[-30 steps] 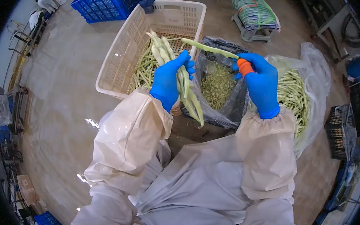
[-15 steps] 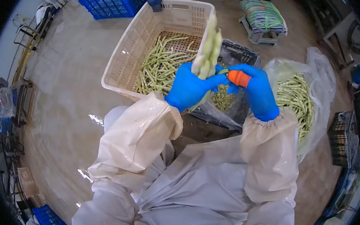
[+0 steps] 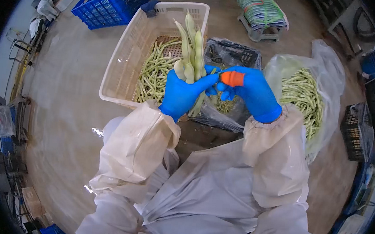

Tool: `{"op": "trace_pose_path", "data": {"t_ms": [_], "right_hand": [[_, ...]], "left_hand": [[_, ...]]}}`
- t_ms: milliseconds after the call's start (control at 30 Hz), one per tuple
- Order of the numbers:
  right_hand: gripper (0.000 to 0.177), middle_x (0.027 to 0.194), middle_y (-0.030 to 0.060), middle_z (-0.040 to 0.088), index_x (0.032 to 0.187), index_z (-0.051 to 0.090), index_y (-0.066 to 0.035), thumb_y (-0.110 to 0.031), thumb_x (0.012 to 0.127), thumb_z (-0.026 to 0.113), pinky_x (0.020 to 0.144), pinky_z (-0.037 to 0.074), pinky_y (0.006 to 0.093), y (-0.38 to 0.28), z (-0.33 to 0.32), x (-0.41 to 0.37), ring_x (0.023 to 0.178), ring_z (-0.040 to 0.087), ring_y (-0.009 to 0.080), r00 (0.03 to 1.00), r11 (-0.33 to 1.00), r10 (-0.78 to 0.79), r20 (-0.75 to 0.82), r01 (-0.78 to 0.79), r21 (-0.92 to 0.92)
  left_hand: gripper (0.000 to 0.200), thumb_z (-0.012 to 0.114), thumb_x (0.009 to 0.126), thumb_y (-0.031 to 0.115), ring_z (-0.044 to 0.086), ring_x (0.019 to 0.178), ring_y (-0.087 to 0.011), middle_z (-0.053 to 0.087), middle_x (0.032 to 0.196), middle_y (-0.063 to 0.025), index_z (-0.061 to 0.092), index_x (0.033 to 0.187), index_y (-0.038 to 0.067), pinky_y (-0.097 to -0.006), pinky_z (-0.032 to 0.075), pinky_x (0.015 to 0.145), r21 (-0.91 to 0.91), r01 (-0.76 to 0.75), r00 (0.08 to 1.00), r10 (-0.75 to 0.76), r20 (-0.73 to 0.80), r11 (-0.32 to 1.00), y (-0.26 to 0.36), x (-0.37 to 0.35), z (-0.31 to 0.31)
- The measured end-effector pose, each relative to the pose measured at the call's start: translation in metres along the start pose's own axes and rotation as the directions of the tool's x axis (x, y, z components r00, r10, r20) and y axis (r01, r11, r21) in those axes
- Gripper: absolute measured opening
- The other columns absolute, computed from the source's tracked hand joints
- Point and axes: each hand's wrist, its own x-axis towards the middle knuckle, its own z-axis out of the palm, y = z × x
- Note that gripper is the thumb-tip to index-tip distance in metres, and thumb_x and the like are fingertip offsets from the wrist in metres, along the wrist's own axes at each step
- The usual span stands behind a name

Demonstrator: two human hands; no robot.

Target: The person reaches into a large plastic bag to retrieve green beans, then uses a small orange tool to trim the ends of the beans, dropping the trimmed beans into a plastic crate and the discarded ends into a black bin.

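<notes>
Wrapped in a blue glove, my left hand (image 3: pixel 181 93) is closed around several long green bean pods (image 3: pixel 193 55) that stand up out of the fist. My right hand (image 3: pixel 254 94), also gloved in blue, has an orange thumb cover (image 3: pixel 232 79) on, and its fingers are pinched together against the tips of my left hand. What lies between the right fingers is too small to make out. Beneath the hands is a black crate lined with plastic (image 3: pixel 236 114), with small green trimmings (image 3: pixel 225 105) in it.
A white crate (image 3: pixel 113 77) with bean pods (image 3: pixel 153 76) stands at the left. Pods (image 3: pixel 303 98) fill a clear plastic bag (image 3: pixel 275 71) at the right. Farther off are a blue crate (image 3: pixel 107 9), a small stool (image 3: pixel 257 34) bearing a striped bundle (image 3: pixel 263 12), and a person in white (image 3: pixel 47 7).
Both hands have shifted slightly left in the view, still together. The pods in my left hand now look more fanned out and sharper. The surroundings have also shifted with the camera.
</notes>
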Motion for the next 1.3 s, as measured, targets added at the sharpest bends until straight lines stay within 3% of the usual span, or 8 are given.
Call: {"op": "trace_pose_path", "data": {"t_ms": [133,433,733,867,967,1033,1200,1300], "right_hand": [[0.020,0.076,0.0098,0.067,0.092,0.065,0.005,-0.011,0.081,0.059,0.053,0.047,0.0243,0.002,0.010,-0.003,0.061,0.062,0.0141,0.994,0.981,-0.058,-0.092,0.040,-0.188],[0.020,0.080,0.0123,0.066,0.092,0.065,0.005,-0.010,0.081,0.059,0.055,0.050,0.0252,0.012,0.010,0.004,0.062,0.062,0.0153,0.996,0.993,-0.068,-0.062,0.073,0.090],[0.018,0.078,0.0122,0.065,0.090,0.065,0.005,-0.008,0.078,0.060,0.058,0.052,0.0263,0.012,-0.003,0.002,0.064,0.061,0.0154,0.989,0.999,-0.022,-0.149,0.018,-0.030],[0.028,0.080,0.0148,0.065,0.102,0.063,0.002,-0.010,0.077,0.062,0.060,0.053,0.0296,0.011,-0.031,0.008,0.067,0.064,0.0206,0.943,0.978,-0.123,-0.310,0.061,-0.201],[0.044,0.089,0.0179,0.065,0.118,0.056,-0.003,-0.014,0.076,0.063,0.068,0.051,0.0355,0.025,-0.050,0.013,0.076,0.064,0.0281,0.831,0.633,-0.453,-0.322,0.046,-0.773],[0.052,0.100,0.0185,0.063,0.125,0.051,-0.008,-0.018,0.076,0.065,0.076,0.048,0.0387,0.023,-0.047,0.012,0.087,0.061,0.0330,0.791,0.468,-0.499,-0.354,-0.097,-0.878],[0.037,0.103,0.0179,0.062,0.112,0.061,-0.008,-0.021,0.078,0.064,0.076,0.047,0.0387,0.035,-0.067,0.017,0.089,0.060,0.0341,0.650,0.237,-0.743,-0.161,0.030,-0.971],[0.029,0.100,0.0174,0.062,0.103,0.064,-0.007,-0.022,0.079,0.064,0.073,0.047,0.0379,0.016,-0.054,0.010,0.085,0.060,0.0327,0.734,0.372,-0.595,-0.327,-0.109,-0.922]], "left_hand": [[0.022,0.067,0.078,0.004,0.062,0.065,-0.0143,0.065,0.083,-0.0098,0.062,0.098,-0.004,-0.0250,0.051,0.058,-0.043,-0.024,0.998,0.021,-0.058,0.999,-0.004,0.002,0.001],[0.025,0.060,0.079,0.006,0.063,0.072,-0.0176,0.065,0.093,-0.0135,0.060,0.101,-0.006,-0.0281,0.051,0.066,-0.133,0.027,0.998,-0.035,-0.053,0.991,-0.002,0.003,-0.003],[0.037,0.054,0.083,0.013,0.062,0.082,-0.0190,0.060,0.109,-0.0164,0.051,0.116,-0.003,-0.0281,0.049,0.073,-0.328,-0.035,0.990,-0.012,-0.140,0.944,0.004,0.025,-0.056],[0.035,0.055,0.083,0.013,0.062,0.087,-0.0206,0.059,0.110,-0.0147,0.052,0.115,-0.003,-0.0288,0.049,0.072,-0.279,-0.214,0.934,0.113,-0.338,0.936,0.023,0.036,-0.112],[0.034,0.059,0.081,0.012,0.061,0.081,-0.0215,0.061,0.100,-0.0110,0.055,0.112,-0.001,-0.0287,0.049,0.068,-0.130,-0.203,0.831,0.101,-0.547,0.971,0.032,0.034,-0.130],[0.030,0.063,0.079,0.011,0.061,0.074,-0.0211,0.062,0.093,-0.0090,0.059,0.106,0.000,-0.0288,0.049,0.064,-0.140,-0.155,0.818,0.048,-0.573,0.978,0.029,0.038,-0.138],[0.040,0.062,0.082,0.016,0.052,0.066,-0.0088,0.054,0.076,0.0006,0.054,0.118,0.000,-0.0220,0.044,0.060,-0.195,0.148,0.980,-0.170,-0.102,0.970,0.033,0.025,-0.097],[0.045,0.061,0.082,0.018,0.050,0.062,-0.0086,0.052,0.076,0.0007,0.051,0.121,-0.003,-0.0211,0.043,0.059,-0.106,0.307,0.943,-0.287,0.171,0.946,0.033,0.018,-0.068]]}}
